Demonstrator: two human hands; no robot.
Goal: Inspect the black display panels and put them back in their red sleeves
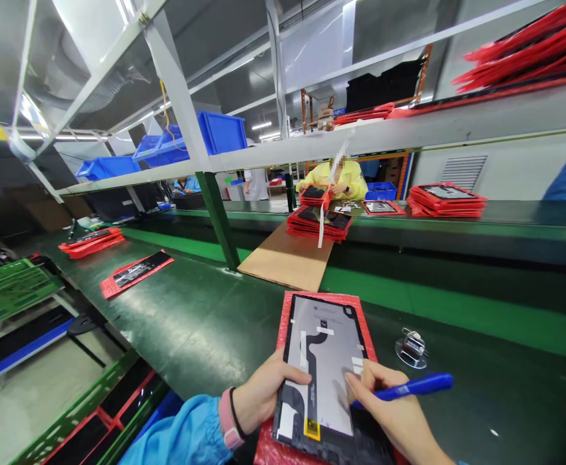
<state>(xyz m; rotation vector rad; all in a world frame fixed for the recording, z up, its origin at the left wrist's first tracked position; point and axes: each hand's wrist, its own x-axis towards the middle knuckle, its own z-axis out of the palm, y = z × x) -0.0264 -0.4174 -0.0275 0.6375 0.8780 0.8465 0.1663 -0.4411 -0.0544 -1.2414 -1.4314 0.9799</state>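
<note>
A tablet panel (324,374), grey on its back with black flex strips and white tape, lies on a red bubble-wrap sheet (287,316) on the green bench in front of me. My left hand (263,394) grips the panel's left edge, thumb on top. My right hand (399,413) holds a blue pen-like tool (415,385) and presses its fingertips on the panel's right side near a white tape patch.
A small round metal holder (412,349) stands right of the panel. A cardboard sheet (287,258) lies beyond it. Stacks of red trays (319,223) sit on the far belt, where a person in yellow (333,177) works. More red trays (135,271) lie at left.
</note>
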